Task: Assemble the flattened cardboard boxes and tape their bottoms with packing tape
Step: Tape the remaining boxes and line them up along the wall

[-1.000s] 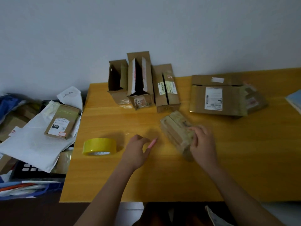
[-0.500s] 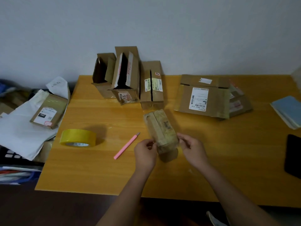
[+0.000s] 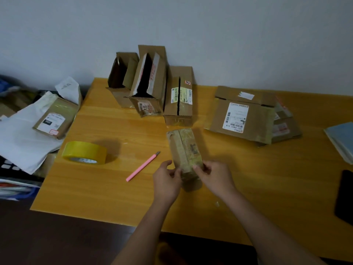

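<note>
While both hands work at its near end, a small cardboard box [image 3: 184, 150] lies on its side in the middle of the desk [image 3: 248, 188], its long face glossy with tape. The left hand [image 3: 167, 181] pinches the box's near left corner between thumb and curled fingers; the right hand [image 3: 214, 176] pinches the near right corner the same way (whether they are pressing tape flat or tugging at a flap cannot be told). A seam runs lengthwise along the top of this box, and it looks closed.

Just left of the box lies a pink utility knife [image 3: 143, 166], touched by no one. Further left sits a roll of yellow packing tape [image 3: 84, 153], flat on the desk and well apart from both hands.

Behind the box, against the wall, stand three assembled boxes [image 3: 152, 87] side by side with their flaps up or ajar; these look finished. To the right rear lies a stack of flattened boxes [image 3: 246, 116] with shipping labels, not yet opened out, so this part of the task appears to remain.

Off the desk's left edge sits a heap of white mailing bags [image 3: 21, 138] with another labelled parcel [image 3: 55, 119] on top. At the far right edge are a pale blue book [image 3: 342, 138] and a dark flat object [image 3: 345, 197].

Judging from this, the job seems roughly half done.
</note>
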A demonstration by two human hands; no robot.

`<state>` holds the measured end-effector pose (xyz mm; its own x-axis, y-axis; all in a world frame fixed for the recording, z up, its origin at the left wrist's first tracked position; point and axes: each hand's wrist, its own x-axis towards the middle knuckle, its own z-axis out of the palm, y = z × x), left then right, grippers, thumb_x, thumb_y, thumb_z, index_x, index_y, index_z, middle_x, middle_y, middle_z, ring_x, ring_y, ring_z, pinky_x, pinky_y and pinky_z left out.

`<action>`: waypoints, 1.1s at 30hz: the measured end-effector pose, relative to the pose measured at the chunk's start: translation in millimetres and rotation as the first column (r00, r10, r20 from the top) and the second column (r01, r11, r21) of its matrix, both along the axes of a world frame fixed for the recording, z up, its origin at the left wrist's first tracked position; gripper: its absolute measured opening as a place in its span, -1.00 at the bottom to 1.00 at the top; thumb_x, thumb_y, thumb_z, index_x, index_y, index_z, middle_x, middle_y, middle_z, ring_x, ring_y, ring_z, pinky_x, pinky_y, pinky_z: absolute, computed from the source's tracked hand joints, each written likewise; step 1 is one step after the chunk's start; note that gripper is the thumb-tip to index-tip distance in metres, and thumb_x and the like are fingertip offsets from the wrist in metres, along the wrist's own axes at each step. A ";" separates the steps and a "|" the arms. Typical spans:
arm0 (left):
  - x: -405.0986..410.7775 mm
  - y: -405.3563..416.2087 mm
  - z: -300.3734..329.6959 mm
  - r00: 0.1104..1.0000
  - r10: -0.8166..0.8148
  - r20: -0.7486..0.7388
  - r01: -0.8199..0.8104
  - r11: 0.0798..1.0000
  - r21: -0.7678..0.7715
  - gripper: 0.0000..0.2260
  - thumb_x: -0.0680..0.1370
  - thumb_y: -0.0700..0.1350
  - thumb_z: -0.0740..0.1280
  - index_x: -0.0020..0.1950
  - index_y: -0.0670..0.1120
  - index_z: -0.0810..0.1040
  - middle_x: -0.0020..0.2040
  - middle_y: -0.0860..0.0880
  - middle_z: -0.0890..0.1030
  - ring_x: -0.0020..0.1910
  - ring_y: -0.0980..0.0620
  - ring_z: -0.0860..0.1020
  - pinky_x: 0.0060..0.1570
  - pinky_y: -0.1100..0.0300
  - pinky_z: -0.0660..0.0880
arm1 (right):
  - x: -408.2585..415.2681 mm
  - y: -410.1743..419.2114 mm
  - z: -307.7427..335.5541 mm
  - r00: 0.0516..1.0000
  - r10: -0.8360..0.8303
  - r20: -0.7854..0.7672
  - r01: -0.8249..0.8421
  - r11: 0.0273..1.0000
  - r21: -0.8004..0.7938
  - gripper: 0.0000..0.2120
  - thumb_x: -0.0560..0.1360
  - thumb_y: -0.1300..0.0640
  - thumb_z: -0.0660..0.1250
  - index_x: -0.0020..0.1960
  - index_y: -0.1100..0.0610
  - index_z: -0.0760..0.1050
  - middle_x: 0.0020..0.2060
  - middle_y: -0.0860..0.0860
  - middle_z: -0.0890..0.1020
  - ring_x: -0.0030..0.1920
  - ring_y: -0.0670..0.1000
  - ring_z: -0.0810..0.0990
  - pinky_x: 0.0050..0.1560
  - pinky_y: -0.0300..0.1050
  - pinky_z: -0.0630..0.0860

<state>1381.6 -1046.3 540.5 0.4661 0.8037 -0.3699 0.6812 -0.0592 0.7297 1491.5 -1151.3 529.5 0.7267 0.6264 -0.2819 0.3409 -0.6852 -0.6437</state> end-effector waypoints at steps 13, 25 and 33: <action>8.8 6.6 -20.2 0.977 0.211 -0.015 -0.212 0.972 -0.099 -0.83 0.38 -0.10 0.56 -0.24 -0.07 0.59 -0.26 -0.05 0.65 -0.23 -0.04 0.63 -0.13 -0.06 0.61 | 5.7 8.8 -8.5 0.987 -0.157 -0.047 0.157 0.988 0.007 -0.73 0.45 -0.02 0.49 -0.10 0.21 0.65 -0.20 0.01 0.66 -0.15 0.00 0.61 -0.06 0.00 0.57; -7.9 10.5 -25.8 0.986 0.131 0.104 -0.107 0.972 -0.208 -0.69 0.48 -0.20 0.47 0.21 -0.18 0.58 -0.08 -0.11 0.70 -0.09 0.00 0.67 0.00 -0.04 0.62 | 14.1 -17.4 -17.7 0.997 -0.009 -0.081 0.017 0.995 0.097 -0.80 0.60 0.12 0.30 0.07 0.18 0.67 -0.17 0.06 0.70 -0.21 0.02 0.63 -0.15 -0.01 0.56; -12.5 7.1 -18.7 0.977 0.008 0.213 0.004 0.998 -0.057 -0.61 0.51 -0.22 0.43 0.32 -0.03 0.54 0.02 -0.02 0.67 -0.06 0.09 0.65 -0.05 0.13 0.62 | 11.4 -21.5 -19.8 0.992 -0.067 -0.111 0.087 0.979 0.184 -0.78 0.58 0.16 0.33 0.20 0.14 0.62 0.07 -0.01 0.68 -0.06 -0.25 0.55 -0.13 -0.55 0.41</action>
